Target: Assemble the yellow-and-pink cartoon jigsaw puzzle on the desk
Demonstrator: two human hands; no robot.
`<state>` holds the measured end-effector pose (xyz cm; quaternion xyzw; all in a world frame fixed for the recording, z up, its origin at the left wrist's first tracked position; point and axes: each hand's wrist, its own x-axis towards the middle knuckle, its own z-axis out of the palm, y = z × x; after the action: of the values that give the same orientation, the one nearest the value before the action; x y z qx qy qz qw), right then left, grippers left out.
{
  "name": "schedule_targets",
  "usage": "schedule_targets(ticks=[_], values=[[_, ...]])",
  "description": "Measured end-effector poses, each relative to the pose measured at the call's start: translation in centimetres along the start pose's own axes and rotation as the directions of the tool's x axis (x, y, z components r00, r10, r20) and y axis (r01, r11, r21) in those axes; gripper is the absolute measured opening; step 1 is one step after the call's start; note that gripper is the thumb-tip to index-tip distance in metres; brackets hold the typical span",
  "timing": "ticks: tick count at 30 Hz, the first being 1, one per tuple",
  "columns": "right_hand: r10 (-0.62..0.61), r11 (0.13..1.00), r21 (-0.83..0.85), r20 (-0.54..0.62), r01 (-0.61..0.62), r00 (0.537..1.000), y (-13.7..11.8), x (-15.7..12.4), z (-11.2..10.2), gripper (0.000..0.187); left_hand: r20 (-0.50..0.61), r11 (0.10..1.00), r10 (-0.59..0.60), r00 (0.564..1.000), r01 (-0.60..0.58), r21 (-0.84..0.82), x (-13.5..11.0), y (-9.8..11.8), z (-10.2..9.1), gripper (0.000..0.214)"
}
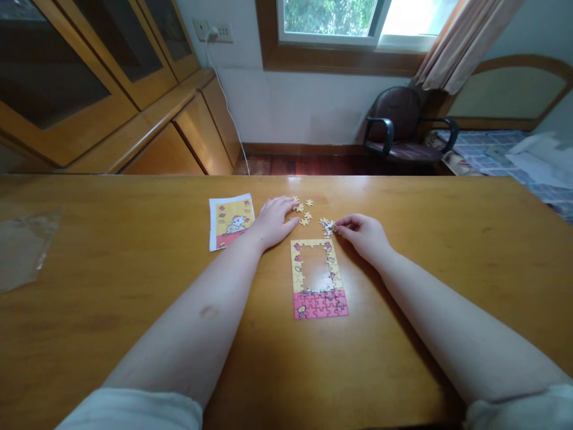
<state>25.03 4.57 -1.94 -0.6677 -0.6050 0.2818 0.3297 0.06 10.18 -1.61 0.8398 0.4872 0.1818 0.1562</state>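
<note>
A small jigsaw puzzle lies on the wooden table, its yellow and pink border joined and its middle left bare. My left hand rests flat with fingers stretched toward several loose pieces beyond the puzzle. My right hand pinches at a little heap of pieces by the puzzle's top right corner. A printed reference picture sits just left of my left hand.
A crumpled clear plastic wrapper lies at the table's left end. Behind the table stand wooden cabinets, a dark office chair under the window, and a bed on the right.
</note>
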Motion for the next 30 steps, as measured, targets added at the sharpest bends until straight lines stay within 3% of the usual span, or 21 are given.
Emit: schedule_targets(ticks=[10,30], values=[[0.044,0.994,0.101,-0.155,-0.029,0.987,1.0,1.0,-0.3,0.024,-0.046,1.0,0.003,0.999,-0.004,-0.028,0.0,-0.2,0.0,0.042],[0.047,0.995,-0.073,-0.212,-0.064,0.976,1.0,1.4,-0.9,0.023,-0.061,1.0,0.009,0.998,-0.01,-0.025,0.1,-0.4,0.1,0.039]])
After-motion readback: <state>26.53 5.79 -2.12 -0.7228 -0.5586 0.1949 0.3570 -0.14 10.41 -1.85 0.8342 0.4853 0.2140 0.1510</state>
